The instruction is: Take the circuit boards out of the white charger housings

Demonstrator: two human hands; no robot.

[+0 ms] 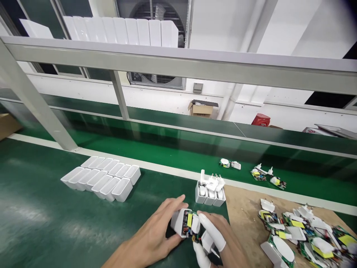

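Observation:
My left hand (156, 232) grips a white charger shell (178, 221) low in the middle of the view. My right hand (216, 238), with white finger cots on thumb and forefinger, pinches a circuit board with a yellow part (191, 225) at the shell's open mouth. The board sits partly inside the shell. Just beyond stand three filled shells with white plug caps (210, 190) on the green bench mat (41, 208).
A block of several empty white shells (103, 178) lies to the left. A heap of circuit boards and plug caps (304, 230) covers a brown board (242, 212) at right. Loose pieces (262, 173) ride on the green conveyor behind. A metal frame bar crosses overhead.

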